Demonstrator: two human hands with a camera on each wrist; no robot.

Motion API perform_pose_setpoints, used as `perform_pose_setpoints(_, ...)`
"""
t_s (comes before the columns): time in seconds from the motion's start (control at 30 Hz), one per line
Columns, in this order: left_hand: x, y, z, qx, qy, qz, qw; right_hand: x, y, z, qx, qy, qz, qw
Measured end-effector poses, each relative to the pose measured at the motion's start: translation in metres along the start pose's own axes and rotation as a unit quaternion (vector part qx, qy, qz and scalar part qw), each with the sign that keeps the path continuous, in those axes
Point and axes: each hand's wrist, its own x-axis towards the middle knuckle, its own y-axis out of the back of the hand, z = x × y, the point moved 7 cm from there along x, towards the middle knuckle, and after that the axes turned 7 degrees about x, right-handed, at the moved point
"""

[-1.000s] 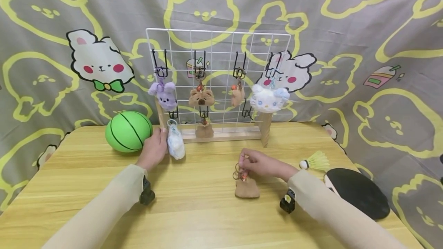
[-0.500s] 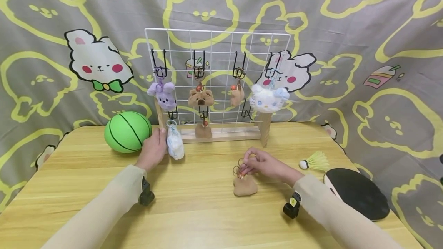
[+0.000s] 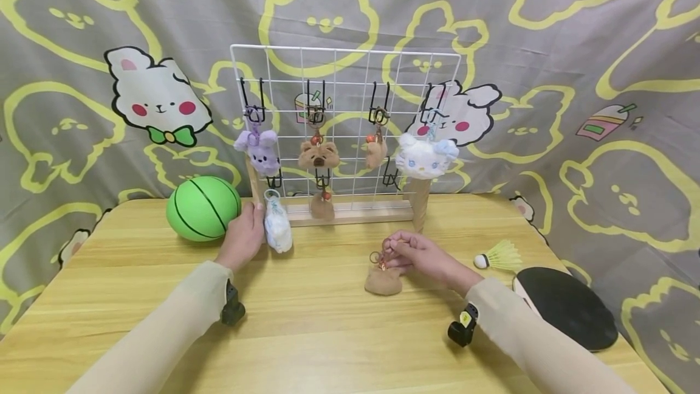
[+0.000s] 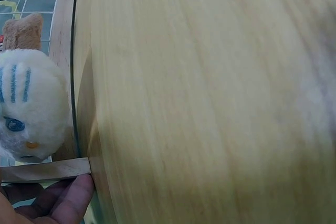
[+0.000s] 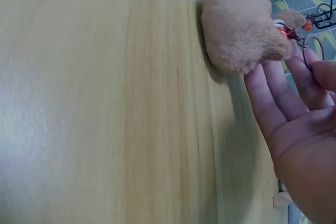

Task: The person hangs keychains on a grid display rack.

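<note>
In the head view my right hand pinches the metal ring of a brown plush keychain between thumb and finger; its other fingers lie beside the plush in the right wrist view. My left hand grips the wooden foot of the rack at its left end, and the left wrist view has the fingertips against that wood. A white-and-blue plush hangs just right of the left hand. Purple, brown and white plush keychains hang on the upper black hooks.
A green ball touches or nearly touches the left hand. Right of the right hand lie a yellow shuttlecock and a black paddle. A patterned grey curtain hangs behind the wooden table.
The brown plush in my right hand has moved up and slightly left, toward the rack, and has turned. My left hand keeps its grip on the rack's foot.
</note>
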Motion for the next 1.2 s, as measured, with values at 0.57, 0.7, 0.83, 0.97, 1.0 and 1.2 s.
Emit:
perform_pose_setpoints(0.57,0.001,-0.002,-0.004,0.000,-0.002,-0.003,1.0000,-0.002,0.023,-0.041,0.071,0.080,0.098,0.9895)
perform_pose_setpoints(0.7,0.001,-0.002,-0.002,-0.004,-0.002,-0.002,1.0000,-0.003,0.028,-0.055,0.056,0.112,0.133,0.9831)
perform_pose_setpoints(0.83,0.001,-0.002,-0.001,-0.004,-0.001,-0.003,1.0000,-0.002,0.029,-0.065,0.055,0.141,0.152,0.9767)
perform_pose_setpoints(0.97,0.001,-0.001,-0.001,0.000,-0.004,0.001,1.0000,0.000,0.029,-0.072,0.062,0.166,0.162,0.9708)
perform_pose_setpoints(1.0,0.001,-0.001,-0.001,0.001,-0.005,0.002,1.0000,0.000,0.029,-0.073,0.066,0.170,0.165,0.9693)
perform_pose_setpoints(1.2,0.001,0.000,0.000,0.002,-0.008,0.002,1.0000,0.006,0.030,-0.077,0.081,0.172,0.193,0.9626)
